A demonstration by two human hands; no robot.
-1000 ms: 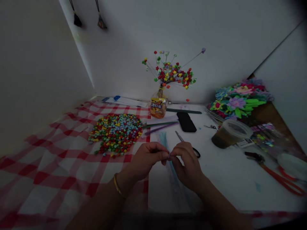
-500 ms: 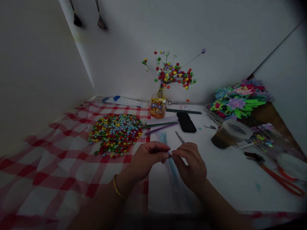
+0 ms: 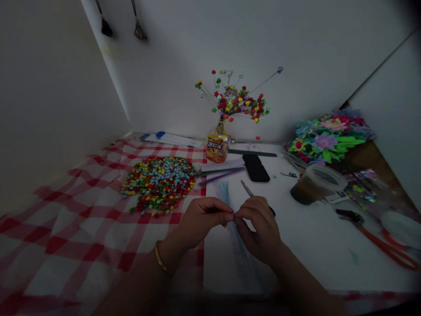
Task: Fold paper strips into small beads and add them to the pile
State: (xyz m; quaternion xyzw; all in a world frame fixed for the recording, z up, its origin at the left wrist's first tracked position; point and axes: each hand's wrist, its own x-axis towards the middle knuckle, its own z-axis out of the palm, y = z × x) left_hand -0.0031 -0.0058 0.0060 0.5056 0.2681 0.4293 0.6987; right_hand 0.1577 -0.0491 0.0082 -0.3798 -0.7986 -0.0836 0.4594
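Note:
My left hand [image 3: 205, 219] and my right hand [image 3: 259, 226] meet fingertip to fingertip over the white board. Both are closed in a pinch on a small purple piece [image 3: 233, 215], almost wholly covered by the fingers. Beneath them lies a bundle of long pale-blue strips [image 3: 224, 192], partly behind my hands. What looks like scissors [image 3: 246, 188], pointed and metal, lies just beyond my right hand, which hides much of it. A heap of small folded paper stars [image 3: 161, 182] in many colours spreads to the left on the checked cloth.
A bottle [image 3: 217, 148] holding star-tipped stems stands at the back, near a black phone [image 3: 255, 168]. To the right are a tub of dark liquid [image 3: 309, 188], fuzzy craft flowers [image 3: 324, 140] and pliers with orange handles [image 3: 378, 241]. Green and purple strips [image 3: 222, 175] lie behind the hands.
My right hand has shifted slightly, and its fingertips have come closer to my left ones. The purple piece shows less, and a dark handle end now shows beside my right hand.

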